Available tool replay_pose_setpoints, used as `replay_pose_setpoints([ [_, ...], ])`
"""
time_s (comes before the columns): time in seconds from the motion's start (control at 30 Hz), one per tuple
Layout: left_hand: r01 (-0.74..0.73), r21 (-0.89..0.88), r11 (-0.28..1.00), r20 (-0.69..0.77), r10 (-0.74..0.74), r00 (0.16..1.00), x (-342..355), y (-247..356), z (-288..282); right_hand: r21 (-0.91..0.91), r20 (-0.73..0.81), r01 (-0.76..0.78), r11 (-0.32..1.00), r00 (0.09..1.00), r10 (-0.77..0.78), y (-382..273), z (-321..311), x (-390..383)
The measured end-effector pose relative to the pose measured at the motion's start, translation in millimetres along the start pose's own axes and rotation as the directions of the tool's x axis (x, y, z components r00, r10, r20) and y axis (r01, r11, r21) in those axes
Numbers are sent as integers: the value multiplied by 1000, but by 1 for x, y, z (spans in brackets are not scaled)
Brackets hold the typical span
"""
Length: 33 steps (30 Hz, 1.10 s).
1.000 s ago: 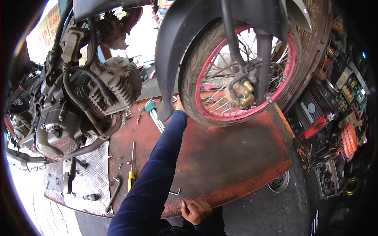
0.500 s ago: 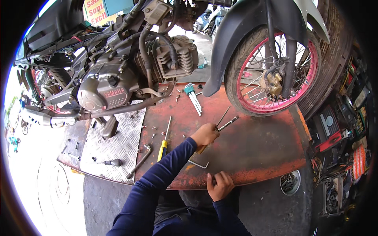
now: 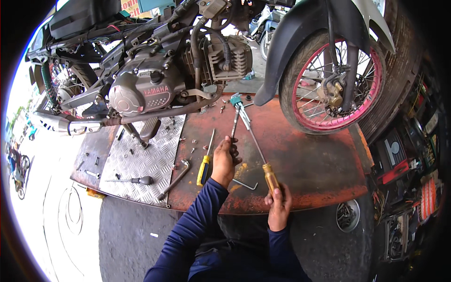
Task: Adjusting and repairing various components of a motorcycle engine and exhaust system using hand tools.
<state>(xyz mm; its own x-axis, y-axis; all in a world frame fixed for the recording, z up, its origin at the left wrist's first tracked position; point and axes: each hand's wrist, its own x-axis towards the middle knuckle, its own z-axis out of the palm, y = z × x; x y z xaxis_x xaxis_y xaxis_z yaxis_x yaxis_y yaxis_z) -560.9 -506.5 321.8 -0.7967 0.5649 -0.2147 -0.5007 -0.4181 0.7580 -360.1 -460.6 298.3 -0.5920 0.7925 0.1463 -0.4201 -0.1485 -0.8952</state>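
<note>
My left hand is closed round a slim metal rod, held upright over the rusty red bench top. My right hand grips the amber handle of a screwdriver, its long shaft pointing up and left. A yellow screwdriver lies just left of my left hand. An L-shaped hex key lies between my hands. A teal-holder hex key set lies behind the tools. Small bolts and a bent wrench lie at the left.
A partly stripped motorcycle engine overhangs the bench, with a pink-rimmed front wheel at right. A tread plate carries loose tools and parts. A metal bowl and crowded toolboxes are at right. A parked scooter stands beyond.
My left hand came back from behind the front fender holding two tools, then moved left. My right hand left the bench edge and now grips the screwdriver that my left hand held.
</note>
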Motion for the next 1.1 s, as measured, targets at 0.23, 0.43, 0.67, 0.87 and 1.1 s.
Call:
replay_pose_setpoints([
  [0.23, -99, -189, 977, 70, 114, 991, 42, 35, 1, -47, -189, 28, 999, 981, -37, -15, -44, -2],
  [0.43, -79, -191, 978, 19, 84, 996, 39, 27, 4, -41, -171, 30, 999, 985, -36, -21, -44, 19],
  [0.67, 72, -315, 946, 139, -29, 990, 56, 24, -1, 86, -60, -14, 996, 998, 19, -28, -31, 37],
  [0.87, -253, -160, 954, 15, 259, 966, 68, 19, -6, 11, -101, -101, 995, 990, 101, -25, -37, 54],
  [1.1, 41, -390, 920, 251, 63, 966, 78, 15, -11, -32, 21, -135, 990, 990, 136, -37, -28, 94],
])
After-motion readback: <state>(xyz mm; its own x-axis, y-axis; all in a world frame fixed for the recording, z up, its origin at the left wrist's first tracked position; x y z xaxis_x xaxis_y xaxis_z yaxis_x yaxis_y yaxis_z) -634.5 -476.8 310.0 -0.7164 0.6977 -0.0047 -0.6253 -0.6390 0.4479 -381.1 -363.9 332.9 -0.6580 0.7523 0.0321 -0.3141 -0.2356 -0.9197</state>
